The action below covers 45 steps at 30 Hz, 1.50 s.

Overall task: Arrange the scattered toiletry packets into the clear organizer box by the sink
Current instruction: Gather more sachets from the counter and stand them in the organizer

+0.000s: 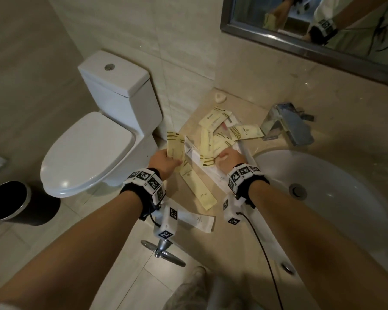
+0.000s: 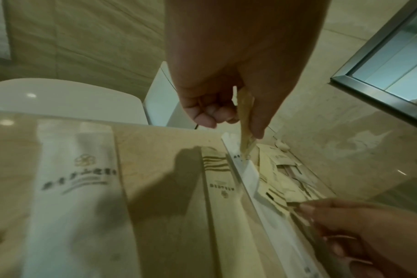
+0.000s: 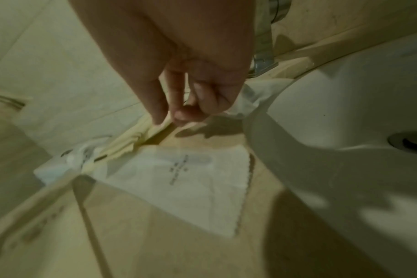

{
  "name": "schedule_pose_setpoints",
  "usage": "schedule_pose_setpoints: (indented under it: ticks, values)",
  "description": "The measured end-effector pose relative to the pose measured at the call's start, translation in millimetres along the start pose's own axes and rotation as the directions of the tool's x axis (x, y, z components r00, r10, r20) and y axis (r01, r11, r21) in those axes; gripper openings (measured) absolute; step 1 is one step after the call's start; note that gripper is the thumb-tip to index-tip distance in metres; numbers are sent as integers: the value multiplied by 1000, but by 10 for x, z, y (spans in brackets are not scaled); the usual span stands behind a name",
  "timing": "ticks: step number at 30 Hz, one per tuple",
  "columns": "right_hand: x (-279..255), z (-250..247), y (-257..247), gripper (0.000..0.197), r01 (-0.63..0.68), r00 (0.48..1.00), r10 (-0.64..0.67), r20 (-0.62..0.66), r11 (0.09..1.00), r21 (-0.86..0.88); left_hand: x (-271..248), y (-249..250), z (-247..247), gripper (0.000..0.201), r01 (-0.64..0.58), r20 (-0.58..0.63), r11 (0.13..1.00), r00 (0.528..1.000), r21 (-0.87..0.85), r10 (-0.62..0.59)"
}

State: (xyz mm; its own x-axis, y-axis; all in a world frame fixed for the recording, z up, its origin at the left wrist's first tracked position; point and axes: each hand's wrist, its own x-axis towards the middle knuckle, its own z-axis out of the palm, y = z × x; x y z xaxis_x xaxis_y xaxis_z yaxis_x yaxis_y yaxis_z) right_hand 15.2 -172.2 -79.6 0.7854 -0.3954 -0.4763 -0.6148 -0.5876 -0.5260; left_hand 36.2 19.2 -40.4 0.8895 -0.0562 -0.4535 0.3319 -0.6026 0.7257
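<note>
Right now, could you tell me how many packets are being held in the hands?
2. The left hand grips a gold-striped yellow packet; the right hand pinches another yellow packet near the sink. More could be hidden behind the fingers.

**Where things sit around my sink**

On the bench point(image 1: 195, 238), the organizer box point(image 1: 244, 151) lies left of the sink point(image 1: 323, 198), packets point(image 1: 215, 121) piled inside. The faucet point(image 1: 287, 126) stands behind the sink; the toilet point(image 1: 94, 148) is further left.

Bathroom: toilet point(image 1: 99, 130), sink point(image 1: 323, 186), faucet point(image 1: 289, 126), mirror point(image 1: 323, 30)
</note>
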Motion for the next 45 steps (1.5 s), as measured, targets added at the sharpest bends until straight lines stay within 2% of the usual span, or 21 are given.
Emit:
schedule_pose_setpoints:
  ticks: [2,4,6,8,12,16,18,21,22,24,26,28,31,35,39,42,45]
  values:
    - [12,-17,-2,16,-3,999,6,-38,996,85,24,45,21,32,-9,8,1000,1000,13,8]
    - [33,-108,-1,23,-11,978,32,-207,994,106,57,114,54,30,-26,15,999,1000,29,25]
    - [70,-203,18,24,10,936,17,-352,997,72,82,166,82,29,-46,17,998,999,42,45]
    - [152,-295,61,21,64,912,-73,-405,997,-35,122,223,124,30,-56,24,997,998,44,55]
    - [273,-447,158,41,91,933,-146,-328,980,-177,197,296,197,30,-79,49,995,996,60,76]
    - [365,-516,223,62,147,958,-211,-194,943,-300,276,349,275,34,-85,65,995,995,52,82]
    - [420,-550,224,65,173,964,-228,-139,929,-326,290,366,296,35,-80,78,996,994,38,77]
    - [493,-616,245,75,163,983,-181,-15,916,-365,320,381,310,36,-79,87,996,993,43,75]
    - [501,-623,252,75,159,984,-176,-2,894,-420,331,374,310,36,-83,93,996,993,42,79]
    - [509,-644,246,67,148,977,-207,-55,839,-523,365,355,304,37,-90,99,995,991,39,86]
    - [498,-661,231,55,144,967,-236,-93,811,-567,388,338,297,38,-85,100,995,992,56,79]
    - [484,-675,222,44,152,968,-239,-79,806,-572,404,328,298,38,-75,105,995,992,68,68]
    - [435,-718,223,34,136,956,-249,-157,846,-515,407,359,319,35,-76,115,995,991,59,69]
    - [312,-810,202,27,137,891,-285,-353,911,-389,402,478,386,34,-97,117,995,989,19,94]
    - [128,-832,183,30,196,907,-237,-347,969,-149,350,616,505,30,-127,83,991,988,-31,129]
    - [2,-744,137,28,309,910,-240,-338,936,167,300,750,575,31,-180,46,983,983,-21,180]
    - [-83,-801,66,31,361,894,-227,-387,876,319,233,890,617,31,-224,30,974,974,-18,224]
